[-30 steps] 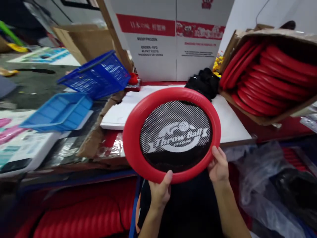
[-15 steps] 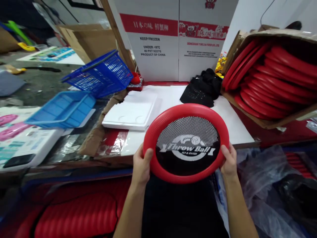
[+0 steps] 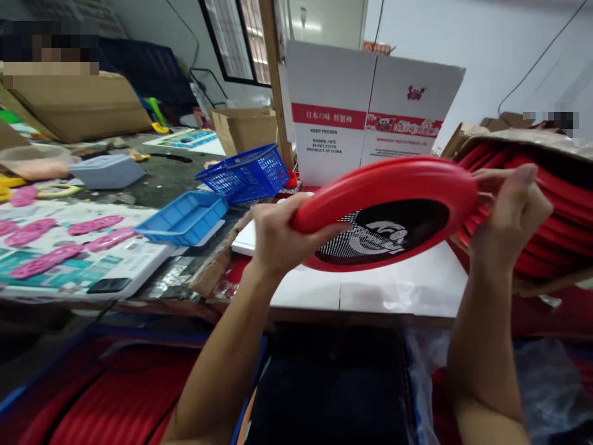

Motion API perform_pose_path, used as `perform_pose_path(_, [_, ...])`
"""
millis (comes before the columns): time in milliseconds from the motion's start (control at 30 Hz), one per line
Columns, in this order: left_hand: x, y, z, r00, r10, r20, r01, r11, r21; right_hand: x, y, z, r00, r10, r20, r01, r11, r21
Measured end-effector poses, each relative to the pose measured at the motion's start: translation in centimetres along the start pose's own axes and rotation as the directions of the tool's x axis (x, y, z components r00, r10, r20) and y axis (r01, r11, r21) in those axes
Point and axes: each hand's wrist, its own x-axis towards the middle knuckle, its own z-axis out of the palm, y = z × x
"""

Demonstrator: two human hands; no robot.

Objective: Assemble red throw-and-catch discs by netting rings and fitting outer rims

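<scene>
We hold the red disc [image 3: 389,210] tilted above the white surface [image 3: 370,290], left hand [image 3: 278,238] and right hand [image 3: 512,213] gripping opposite rims; a loosened grip could drop it.

Cluttered packing room, seen from my feed.
I see a pale wall [image 3: 463,37] at the back with a thin cable running down it, and a barred window [image 3: 241,40] to its left beside a wooden post [image 3: 277,86]. A ceiling light glows past the post. A white worktop [image 3: 370,290] sits ahead of me, with a long dark table [image 3: 152,179] stretching to the left.
</scene>
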Motion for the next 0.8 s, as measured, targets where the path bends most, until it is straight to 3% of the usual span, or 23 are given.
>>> perform_pose_path(67, [1.2,-0.4,1.1,0.992,0.044,0.119,-0.043,0.999,-0.009,1.3,-3.0,2.0,0.976,-0.184,0.116,0.2,0.97,-0.139])
perform_pose_path(167, [1.9,-1.1,2.8,0.964,0.05,0.262,-0.048,0.999,-0.014,1.4,-4.8,5.6,0.811,-0.327,0.485,0.492,0.831,-0.262])
perform_pose_path(233, [2.4,-1.3,3.7,0.95,0.012,0.312,-0.012,1.0,-0.003,1.4,-4.2,8.3,0.75,-0.324,0.577,0.538,0.807,-0.246])
perform_pose_path(333, [3.6,-1.8,4.8,0.933,-0.055,0.355,0.049,0.998,0.027,2.0,-1.9,11.5,0.738,-0.326,0.59,0.525,0.827,-0.199])
perform_pose_path(433, [5.0,-2.6,5.7,0.929,-0.062,0.365,0.043,0.997,0.062,2.9,-0.5,13.2,0.748,-0.277,0.603,0.506,0.826,-0.249])
perform_pose_path(600, [6.3,-4.4,6.3,0.925,-0.033,0.379,0.015,0.999,0.051,4.0,-0.7,14.6,0.72,-0.072,0.69,0.464,0.789,-0.402])
perform_pose_path(700, [6.6,-5.3,6.0,0.913,-0.016,0.408,0.015,1.0,0.006,4.8,0.0,15.0,0.7,-0.04,0.713,0.447,0.804,-0.393])
perform_pose_path(800, [6.4,-6.0,5.5,0.897,0.0,0.442,0.038,0.996,-0.076,5.4,1.9,14.3,0.715,-0.022,0.699,0.363,0.866,-0.344])
